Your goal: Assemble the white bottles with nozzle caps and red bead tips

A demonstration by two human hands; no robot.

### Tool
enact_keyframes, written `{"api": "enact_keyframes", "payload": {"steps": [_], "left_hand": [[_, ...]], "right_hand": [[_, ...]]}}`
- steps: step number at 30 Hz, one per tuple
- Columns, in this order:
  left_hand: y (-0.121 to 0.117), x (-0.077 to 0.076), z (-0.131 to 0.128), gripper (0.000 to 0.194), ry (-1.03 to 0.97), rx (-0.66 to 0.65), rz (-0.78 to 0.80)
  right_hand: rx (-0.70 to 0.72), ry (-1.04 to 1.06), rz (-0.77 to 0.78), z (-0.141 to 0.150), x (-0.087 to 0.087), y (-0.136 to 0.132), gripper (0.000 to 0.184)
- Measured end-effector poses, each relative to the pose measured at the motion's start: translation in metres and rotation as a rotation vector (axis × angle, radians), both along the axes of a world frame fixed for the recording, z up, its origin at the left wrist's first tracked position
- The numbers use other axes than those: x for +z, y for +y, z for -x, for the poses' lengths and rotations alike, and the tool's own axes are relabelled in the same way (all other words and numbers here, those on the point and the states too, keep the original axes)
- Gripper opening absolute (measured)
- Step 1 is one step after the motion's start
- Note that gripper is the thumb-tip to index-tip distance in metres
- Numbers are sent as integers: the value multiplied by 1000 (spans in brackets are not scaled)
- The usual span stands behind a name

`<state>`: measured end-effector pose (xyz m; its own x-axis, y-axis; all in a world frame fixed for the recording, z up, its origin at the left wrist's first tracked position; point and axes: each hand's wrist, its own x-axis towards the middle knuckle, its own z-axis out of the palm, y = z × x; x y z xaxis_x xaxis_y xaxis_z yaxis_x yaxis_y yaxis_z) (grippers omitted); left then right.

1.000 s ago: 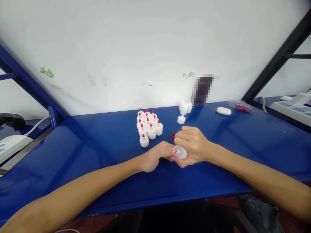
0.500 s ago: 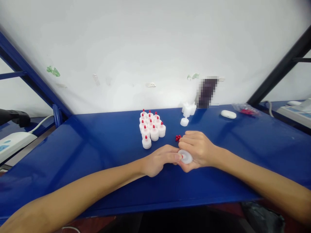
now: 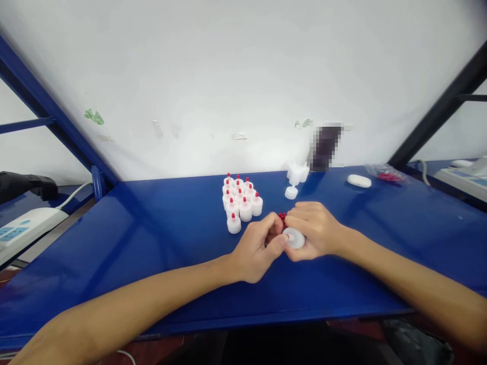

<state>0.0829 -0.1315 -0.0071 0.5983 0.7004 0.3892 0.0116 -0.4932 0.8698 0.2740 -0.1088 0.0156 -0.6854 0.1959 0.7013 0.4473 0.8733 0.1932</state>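
Note:
My right hand point(image 3: 317, 228) is closed round a small white squeeze bottle point(image 3: 297, 239), which is tilted so its nozzle points left. On the nozzle sits a red cap point(image 3: 288, 236). My left hand point(image 3: 253, 251) has curled fingers, and its thumb tip presses on that cap; how the other fingertips touch it is partly hidden. Just behind the hands lie several loose red caps point(image 3: 282, 216), partly covered by the right hand. To the left, several white bottles with red caps point(image 3: 245, 209) stand upright in a close group.
Several white bottles without red caps point(image 3: 298, 173) are near the wall, one point(image 3: 291, 192) closer. A white oval case point(image 3: 359, 181) and a clear bag with red pieces point(image 3: 390, 175) lie at the right of the blue table point(image 3: 171, 213). A power strip point(image 3: 26, 228) is at left.
My left index finger has lifted and curled away from the thumb, opening a gap between them. The bottle stays in my right hand. The view has shifted slightly.

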Motion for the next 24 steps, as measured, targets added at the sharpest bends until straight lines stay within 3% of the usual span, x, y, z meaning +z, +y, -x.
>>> {"api": "enact_keyframes", "payload": {"steps": [4,7,9,12,15,19,24], "left_hand": [[4,2,4,15,108,128,-534],[20,17,13,18,146,124,-932],[34,34,24,20,200,60,-1063],[51,68,47,27,415,56,-1024],[60,97,66,32,667,78,-824],[61,122,79,34,953,8,-540],[60,137,84,38,1124,4,-384]], "right_hand": [[7,-33,71,1,-7,0,23],[77,-57,308,2,-10,-1,27],[101,-22,502,-2,-8,3,34],[-51,221,672,-14,-2,15,36],[-394,354,732,-29,1,33,27],[-661,291,770,-43,-7,52,39],[-746,113,832,-44,-18,60,58]]}}
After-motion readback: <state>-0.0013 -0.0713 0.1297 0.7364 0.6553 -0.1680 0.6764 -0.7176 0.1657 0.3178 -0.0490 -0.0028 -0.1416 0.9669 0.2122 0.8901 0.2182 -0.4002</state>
